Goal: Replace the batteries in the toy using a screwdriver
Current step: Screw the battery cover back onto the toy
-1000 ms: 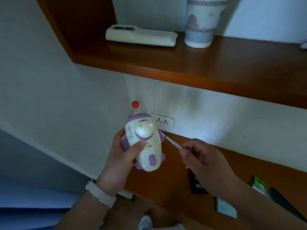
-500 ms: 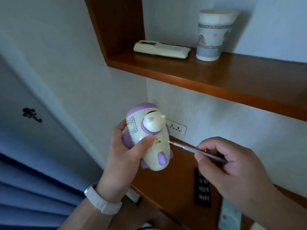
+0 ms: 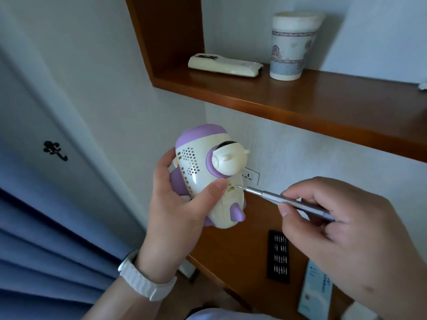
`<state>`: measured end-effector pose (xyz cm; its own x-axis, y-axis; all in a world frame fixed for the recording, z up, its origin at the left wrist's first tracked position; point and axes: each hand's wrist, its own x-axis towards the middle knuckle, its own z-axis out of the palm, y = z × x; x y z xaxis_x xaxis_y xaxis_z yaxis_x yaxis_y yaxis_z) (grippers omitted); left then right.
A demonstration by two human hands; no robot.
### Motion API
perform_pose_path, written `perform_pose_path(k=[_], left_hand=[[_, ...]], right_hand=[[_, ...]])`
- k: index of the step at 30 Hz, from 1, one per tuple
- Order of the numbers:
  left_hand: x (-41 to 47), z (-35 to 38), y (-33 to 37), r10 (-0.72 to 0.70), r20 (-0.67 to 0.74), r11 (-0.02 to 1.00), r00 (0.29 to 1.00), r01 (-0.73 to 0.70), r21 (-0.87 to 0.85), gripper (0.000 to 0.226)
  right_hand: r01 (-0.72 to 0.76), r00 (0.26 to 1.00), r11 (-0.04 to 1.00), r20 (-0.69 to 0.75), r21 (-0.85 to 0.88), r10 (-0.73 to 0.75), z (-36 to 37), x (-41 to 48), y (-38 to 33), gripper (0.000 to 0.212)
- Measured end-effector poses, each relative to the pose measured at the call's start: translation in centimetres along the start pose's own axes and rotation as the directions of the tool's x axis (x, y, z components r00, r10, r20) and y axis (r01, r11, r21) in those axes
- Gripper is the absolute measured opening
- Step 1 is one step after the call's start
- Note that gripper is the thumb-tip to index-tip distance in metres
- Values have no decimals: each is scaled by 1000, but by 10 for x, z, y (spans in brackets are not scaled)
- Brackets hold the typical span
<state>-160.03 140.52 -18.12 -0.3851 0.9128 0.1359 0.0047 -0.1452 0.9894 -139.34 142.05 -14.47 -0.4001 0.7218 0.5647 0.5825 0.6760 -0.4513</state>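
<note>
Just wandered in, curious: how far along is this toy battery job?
Early. Done: left hand grips the toy, right hand holds the screwdriver. In hand: its tip sits at a hole in the shell. Left: no cover off, no batteries in sight.

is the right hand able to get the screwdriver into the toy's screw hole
Likely yes: the right hand holds the screwdriver tip at the toy's hole; the left hand thumb lies beside it.
</note>
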Motion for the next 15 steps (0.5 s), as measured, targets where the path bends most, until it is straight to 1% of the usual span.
perform_pose_path(k=[7,15], left_hand=[[0,9,6,38,0,999,999,-38,35,88],[1,15,5,63,-9,996,998,-62,62,90]], right_hand=[[20,998,998,-63,-68,-24,-4,0,2,22],[13,997,996,-76,-84,-19,0,1,6,25]])
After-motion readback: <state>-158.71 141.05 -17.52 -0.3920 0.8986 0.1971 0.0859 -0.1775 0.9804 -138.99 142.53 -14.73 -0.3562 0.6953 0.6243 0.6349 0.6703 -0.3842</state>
